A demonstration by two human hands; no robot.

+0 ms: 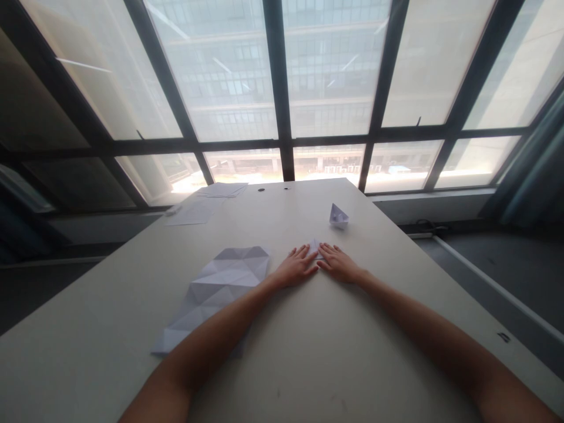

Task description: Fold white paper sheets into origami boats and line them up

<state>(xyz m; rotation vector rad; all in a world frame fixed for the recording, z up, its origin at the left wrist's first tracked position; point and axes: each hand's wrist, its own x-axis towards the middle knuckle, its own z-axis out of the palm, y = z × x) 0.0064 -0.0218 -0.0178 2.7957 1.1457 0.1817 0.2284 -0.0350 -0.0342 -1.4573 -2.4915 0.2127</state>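
Note:
A small piece of folded white paper (pixel 314 245) lies on the white table, partly hidden under my fingers. My left hand (pixel 295 265) rests flat on its left side, fingers stretched out. From the right, my right hand (pixel 338 262) presses on it the same way, palm down and fingers extended. Both thumbs point inward near the paper's front edge. A folded paper boat (pixel 338 217) stands beyond my right hand. Under and beside my left forearm spreads a larger creased sheet of white paper (pixel 229 273).
Several flat sheets of paper (pixel 198 210) lie at the table's far left. A small dark item (pixel 503 337) sits near the right edge of the table (pixel 282 376). Large windows (pixel 330 70) rise behind it, with a curtain (pixel 529 158) at the right.

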